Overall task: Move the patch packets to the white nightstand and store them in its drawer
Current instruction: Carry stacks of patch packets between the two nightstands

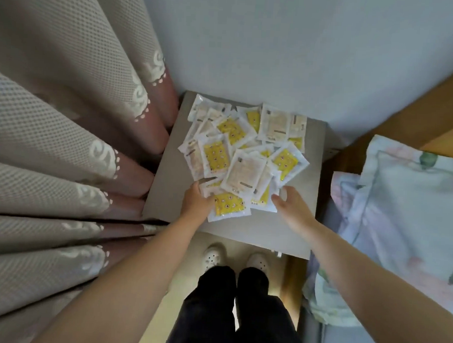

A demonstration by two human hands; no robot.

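Patch packets (pixel 243 156): loose overlapping heap, yellow & pale faces, lying on nightstand top.
Curtain (pixel 52 109): beige w/ patterned hem, hangs at L, just beside nightstand.
Bedding (pixel 407 196): floral pillow & sheet, R of nightstand.
Nightstand (pixel 167 173): white, backed to wall, betw. curtain & bedding.
L hand (pixel 196 205): at heap's near-L edge; fingers hidden under a yellow packet, grip can't tell.
R hand (pixel 295 210): at heap's near-R edge; fingers (pixel 284 191) loosely curved, tips touching packets, clasping nothing.
Shoes (pixel 214 254): white, on floor below.
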